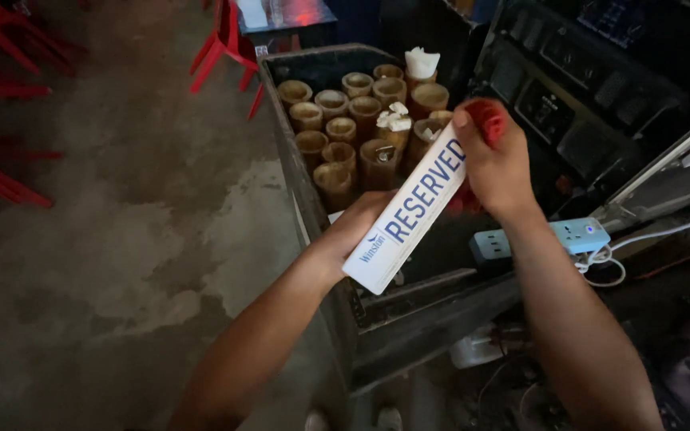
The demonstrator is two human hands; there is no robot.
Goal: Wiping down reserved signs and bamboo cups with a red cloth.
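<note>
two bare forearms rise from the bottom edge and meet over a dark crate. left hand (353, 235) cups the lower end of a long white table sign (410, 209) with blue lettering, its fingers curled under and behind the sign so that only the thumb side shows. right hand (493, 164) pinches the sign's upper end, thumb on the front face, fingers wrapped behind it; those fingers also close on something red (487, 120), too bunched up to say what it is. held between both hands, the sign slants from lower left up to upper right, above the near part of the dark crate (281, 120).

inside the crate stand many brown bamboo-like cups (337, 152), upright and packed close together. a few of them hold folded white paper napkins (421, 62).

just right of the right wrist lies a pale blue power strip (576, 235) with a white cable (664, 231) running off to the right. dark equipment with sockets (592, 88) fills the upper right. on the left lies a stained concrete floor (121, 239), with red chairs (229, 44) along its far edge.
</note>
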